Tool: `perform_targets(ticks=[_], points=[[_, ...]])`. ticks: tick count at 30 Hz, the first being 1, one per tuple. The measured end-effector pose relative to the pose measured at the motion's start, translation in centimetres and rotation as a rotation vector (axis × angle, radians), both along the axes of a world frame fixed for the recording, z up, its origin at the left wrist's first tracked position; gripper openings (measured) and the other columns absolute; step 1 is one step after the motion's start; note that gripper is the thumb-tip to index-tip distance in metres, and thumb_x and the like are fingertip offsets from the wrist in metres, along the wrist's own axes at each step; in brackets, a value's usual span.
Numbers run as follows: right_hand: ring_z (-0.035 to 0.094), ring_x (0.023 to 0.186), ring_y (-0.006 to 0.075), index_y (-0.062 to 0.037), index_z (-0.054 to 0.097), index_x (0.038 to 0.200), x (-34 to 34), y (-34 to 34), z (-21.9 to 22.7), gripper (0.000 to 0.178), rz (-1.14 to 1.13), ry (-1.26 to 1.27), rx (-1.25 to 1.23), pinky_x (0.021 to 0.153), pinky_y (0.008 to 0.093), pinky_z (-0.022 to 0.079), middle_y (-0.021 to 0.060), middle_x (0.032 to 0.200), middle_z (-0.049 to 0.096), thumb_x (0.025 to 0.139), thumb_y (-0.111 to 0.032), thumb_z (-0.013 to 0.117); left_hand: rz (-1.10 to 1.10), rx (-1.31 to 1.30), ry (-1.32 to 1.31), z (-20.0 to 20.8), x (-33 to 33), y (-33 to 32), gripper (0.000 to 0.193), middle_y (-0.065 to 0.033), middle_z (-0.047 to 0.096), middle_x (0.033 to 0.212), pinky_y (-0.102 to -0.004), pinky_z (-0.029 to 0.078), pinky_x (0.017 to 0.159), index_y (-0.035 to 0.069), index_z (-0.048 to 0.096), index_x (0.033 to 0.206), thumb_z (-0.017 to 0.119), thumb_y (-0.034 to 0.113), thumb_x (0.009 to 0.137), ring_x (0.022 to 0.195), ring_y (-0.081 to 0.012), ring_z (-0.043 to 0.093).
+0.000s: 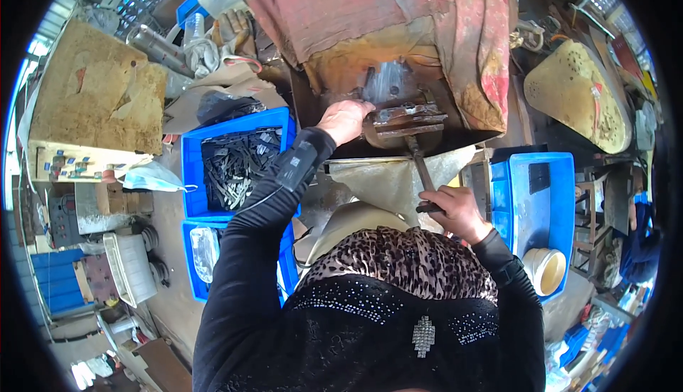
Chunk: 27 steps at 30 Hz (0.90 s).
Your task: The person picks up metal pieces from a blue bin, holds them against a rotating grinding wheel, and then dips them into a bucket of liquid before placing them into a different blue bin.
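My left hand (346,120) reaches forward to the dark metal die block (405,119) of a rusty press machine (398,36), fingers closed at the block's left edge; what they pinch is hidden. My right hand (456,210) grips the end of a dark metal lever (422,173) that runs from the block down toward me. A grey metal chute (384,178) lies under the block, between my arms.
A blue crate (193,178) of several dark metal strips stands at my left, with a second blue crate (287,271) below it. On my right a blue tray (562,200) holds a white cup (546,271). Cardboard-covered table far left, perforated yellow seat far right.
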State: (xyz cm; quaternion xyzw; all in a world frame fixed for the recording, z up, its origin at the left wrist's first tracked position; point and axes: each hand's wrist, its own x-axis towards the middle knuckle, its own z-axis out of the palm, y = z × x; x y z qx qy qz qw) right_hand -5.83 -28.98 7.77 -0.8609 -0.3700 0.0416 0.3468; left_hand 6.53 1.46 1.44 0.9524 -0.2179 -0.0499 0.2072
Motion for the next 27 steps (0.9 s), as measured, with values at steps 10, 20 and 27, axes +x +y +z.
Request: perform_targets(ticks=[10, 20, 27], points=[[0.068, 0.082, 0.0285, -0.0013, 0.066, 0.106, 12.6, 6.7, 5.9, 0.024, -0.324, -0.251, 0.217, 0.074, 0.0324, 0.052, 0.0165, 0.097, 0.070, 0.086, -0.014, 0.070, 0.289, -0.266, -0.330, 0.1, -8.7, 2.5, 0.032, -0.0134, 0.062, 0.088, -0.0414, 0.052, 0.072, 0.005, 0.065, 0.110, 0.061, -0.001, 0.079, 0.083, -0.0337, 0.063], [0.055, 0.085, 0.0046, -0.0051, 0.071, 0.108, 27.4, 10.2, 4.6, 0.029, -0.324, 0.002, 0.314, 0.081, 0.0219, 0.044, -0.0059, 0.090, 0.065, 0.089, -0.027, 0.072, 0.299, -0.199, -0.412, -0.7, -9.1, 2.4, 0.031, -0.0103, 0.062, 0.085, -0.0413, 0.050, 0.077, 0.008, 0.068, 0.106, 0.056, 0.008, 0.078, 0.085, -0.0295, 0.063], [0.057, 0.087, 0.0060, -0.0064, 0.072, 0.110, 32.5, 10.0, 3.4, 0.033, -0.364, -0.025, 0.237, 0.084, 0.0229, 0.044, -0.0036, 0.092, 0.068, 0.088, -0.031, 0.073, 0.317, -0.533, -0.444, 0.3, -11.0, 4.2, 0.037, -0.0124, 0.065, 0.104, -0.0404, 0.052, 0.085, 0.006, 0.066, 0.108, 0.056, -0.004, 0.075, 0.094, -0.0335, 0.063]])
